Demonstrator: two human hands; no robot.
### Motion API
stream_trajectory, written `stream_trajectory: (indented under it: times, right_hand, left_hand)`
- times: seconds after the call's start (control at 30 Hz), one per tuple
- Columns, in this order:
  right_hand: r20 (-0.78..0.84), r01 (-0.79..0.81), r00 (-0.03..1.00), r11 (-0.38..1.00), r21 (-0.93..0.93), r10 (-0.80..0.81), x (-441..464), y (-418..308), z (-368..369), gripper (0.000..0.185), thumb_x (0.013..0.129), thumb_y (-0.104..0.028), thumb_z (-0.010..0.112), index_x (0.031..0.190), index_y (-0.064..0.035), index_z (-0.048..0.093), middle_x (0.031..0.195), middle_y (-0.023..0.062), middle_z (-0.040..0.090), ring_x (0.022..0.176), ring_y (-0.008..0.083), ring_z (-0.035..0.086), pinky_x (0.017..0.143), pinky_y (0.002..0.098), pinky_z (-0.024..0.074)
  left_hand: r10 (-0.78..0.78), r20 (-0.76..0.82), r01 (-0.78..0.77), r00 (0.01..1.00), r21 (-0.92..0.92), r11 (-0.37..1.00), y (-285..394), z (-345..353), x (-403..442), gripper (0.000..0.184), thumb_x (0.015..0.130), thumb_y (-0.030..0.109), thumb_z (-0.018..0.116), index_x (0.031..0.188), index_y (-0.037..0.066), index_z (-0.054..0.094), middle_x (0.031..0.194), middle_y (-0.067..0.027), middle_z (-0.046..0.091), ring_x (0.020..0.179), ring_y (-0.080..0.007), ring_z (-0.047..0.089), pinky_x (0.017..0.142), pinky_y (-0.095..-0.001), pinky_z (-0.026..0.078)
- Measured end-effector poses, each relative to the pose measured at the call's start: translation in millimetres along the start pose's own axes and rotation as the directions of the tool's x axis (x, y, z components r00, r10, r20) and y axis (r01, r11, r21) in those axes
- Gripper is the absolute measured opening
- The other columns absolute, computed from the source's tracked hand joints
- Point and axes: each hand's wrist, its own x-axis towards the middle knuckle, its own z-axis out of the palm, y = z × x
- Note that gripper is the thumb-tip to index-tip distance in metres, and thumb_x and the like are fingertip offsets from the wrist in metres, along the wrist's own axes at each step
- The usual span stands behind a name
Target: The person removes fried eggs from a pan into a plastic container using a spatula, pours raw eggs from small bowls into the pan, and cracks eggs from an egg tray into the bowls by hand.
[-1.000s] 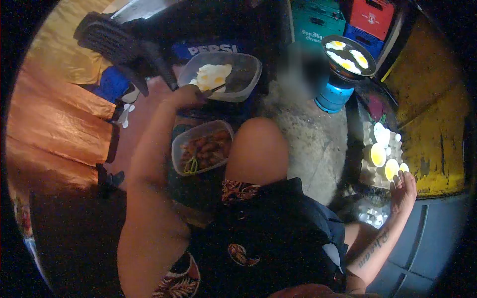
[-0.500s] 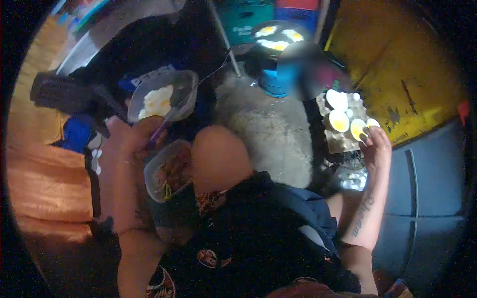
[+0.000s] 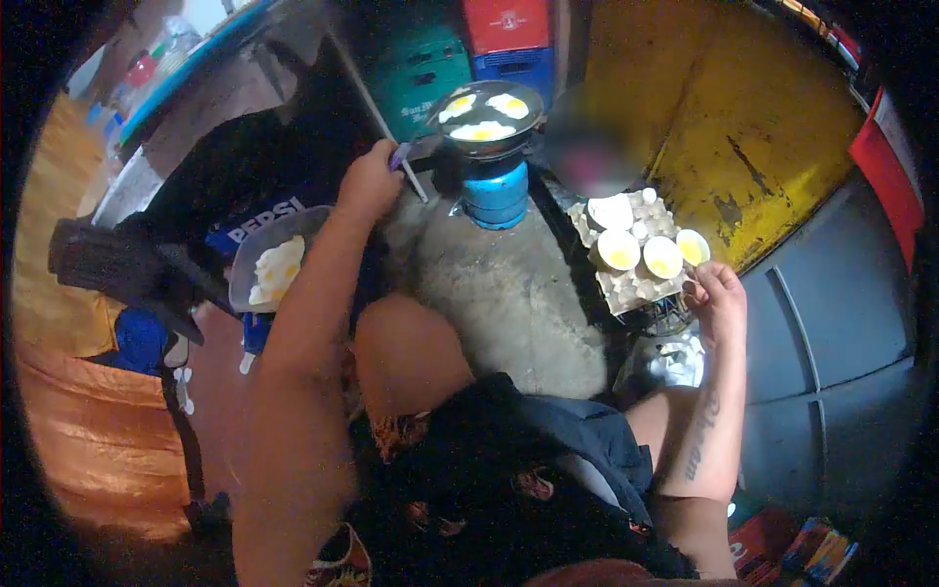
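Note:
My left hand (image 3: 373,182) is closed around the purple handle (image 3: 399,157) of a utensil, beside the frying pan (image 3: 529,128). Three eggs (image 3: 483,131) lie in the pan, over a blue gas burner (image 3: 496,196). On the right, my right hand (image 3: 718,292) has its fingers at the edge of a small cup (image 3: 693,247) with yolk in it. More such cups (image 3: 663,257) stand on a cardboard egg tray (image 3: 636,289), along with whole eggs. What the right fingertips grip is too small to tell.
A clear plastic container (image 3: 238,278) with fried eggs sits at the left, partly behind my left arm. Behind the pan are green (image 3: 419,78) and red crates (image 3: 506,26). A yellow metal panel (image 3: 753,127) and grey doors (image 3: 841,333) line the right. A dark chair (image 3: 108,269) stands at the left.
My left hand has moved from the container of fried eggs toward the pan with the utensil. My right hand stays by the egg tray. The view has turned to the right.

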Motion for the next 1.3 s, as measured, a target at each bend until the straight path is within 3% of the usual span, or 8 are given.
stream_trajectory:
  times: [0.2, 0.3, 0.4, 0.6, 0.7, 0.93, 1.13, 1.3]
  right_hand:
    - [-0.109, -0.017, 0.994, 0.994, -0.108, 0.006, -14, -11, -11, 0.007, 0.09, -0.012, 0.065, 0.092, -0.0069, 0.06, 0.074, -0.0021, 0.059, 0.061, 0.0062, 0.05, 0.057, 0.0205, 0.0399]
    - [-0.118, -0.02, 0.993, 0.993, -0.119, 0.006, -17, -12, -19, 0.007, 0.09, -0.012, 0.064, 0.092, -0.0067, 0.06, 0.075, -0.0026, 0.059, 0.061, 0.0058, 0.049, 0.056, 0.0202, 0.0377]
    - [-0.078, -0.002, 0.997, 0.989, -0.148, -0.01, -15, -9, -31, 0.007, 0.09, -0.012, 0.064, 0.092, -0.0066, 0.06, 0.074, -0.0027, 0.058, 0.062, 0.0058, 0.049, 0.056, 0.02, 0.0373]
    - [-0.066, 0.017, 0.997, 0.991, -0.136, -0.026, -17, -11, -37, 0.007, 0.09, -0.011, 0.063, 0.092, -0.0061, 0.059, 0.073, -0.0022, 0.057, 0.062, 0.0063, 0.048, 0.056, 0.0202, 0.0375]
    - [-0.091, -0.006, 0.996, 0.994, -0.105, -0.004, -19, -14, -33, 0.006, 0.09, -0.011, 0.063, 0.092, -0.006, 0.059, 0.073, -0.0023, 0.057, 0.062, 0.0065, 0.049, 0.056, 0.0202, 0.038]
    - [-0.082, -0.001, 0.997, 0.992, -0.127, -0.009, -15, -11, -33, 0.008, 0.09, -0.012, 0.064, 0.093, -0.0065, 0.059, 0.076, -0.0018, 0.058, 0.064, 0.0066, 0.051, 0.058, 0.0216, 0.041]
    - [-0.086, -0.026, 0.996, 0.98, -0.196, 0.009, -11, -7, -29, 0.009, 0.089, -0.013, 0.065, 0.094, -0.0067, 0.06, 0.08, -0.0014, 0.061, 0.065, 0.007, 0.052, 0.059, 0.022, 0.0411]
    - [-0.05, -0.004, 0.999, 0.982, -0.186, -0.005, -9, -7, -30, 0.01, 0.088, -0.013, 0.066, 0.094, -0.007, 0.06, 0.081, -0.0015, 0.062, 0.067, 0.0076, 0.054, 0.062, 0.0223, 0.044]
  left_hand:
    - [0.1, 0.079, -0.121, 0.992, 0.343, 0.931, 28, 14, 32, 0.022, 0.083, 0.011, 0.055, 0.104, 0.009, 0.061, 0.098, -0.0197, 0.066, 0.095, -0.0384, 0.064, 0.08, -0.0488, 0.051]
    - [0.094, 0.148, -0.143, 0.984, 0.368, 0.919, 42, 15, 40, 0.018, 0.083, 0.01, 0.054, 0.1, 0.009, 0.06, 0.097, -0.0178, 0.067, 0.095, -0.037, 0.065, 0.079, -0.0482, 0.052]
    - [0.083, 0.146, -0.135, 0.986, 0.393, 0.91, 43, 24, 49, 0.021, 0.083, 0.015, 0.062, 0.103, 0.012, 0.061, 0.098, -0.018, 0.067, 0.094, -0.0383, 0.064, 0.077, -0.05, 0.052]
    - [0.087, 0.157, -0.142, 0.984, 0.391, 0.909, 55, 32, 49, 0.02, 0.084, 0.018, 0.059, 0.103, 0.013, 0.061, 0.096, -0.0177, 0.068, 0.093, -0.0384, 0.065, 0.077, -0.0506, 0.052]
    - [0.023, 0.167, -0.09, 0.986, 0.407, 0.909, 71, 28, 48, 0.024, 0.084, 0.014, 0.057, 0.107, 0.011, 0.063, 0.102, -0.0167, 0.068, 0.098, -0.0349, 0.065, 0.081, -0.0471, 0.053]
    - [0.026, 0.065, -0.05, 0.998, 0.395, 0.917, 70, 24, 61, 0.022, 0.088, 0.015, 0.053, 0.106, 0.009, 0.064, 0.103, -0.0185, 0.068, 0.098, -0.036, 0.066, 0.081, -0.0468, 0.053]
    - [0.051, 0.081, -0.085, 0.995, 0.494, 0.866, 81, 50, 76, 0.025, 0.092, 0.012, 0.044, 0.106, 0.007, 0.065, 0.105, -0.019, 0.068, 0.097, -0.0359, 0.067, 0.081, -0.0459, 0.054]
    - [0.1, 0.105, -0.142, 0.989, 0.563, 0.814, 84, 45, 74, 0.025, 0.092, 0.014, 0.045, 0.106, 0.008, 0.065, 0.106, -0.018, 0.066, 0.099, -0.0344, 0.066, 0.08, -0.0456, 0.055]
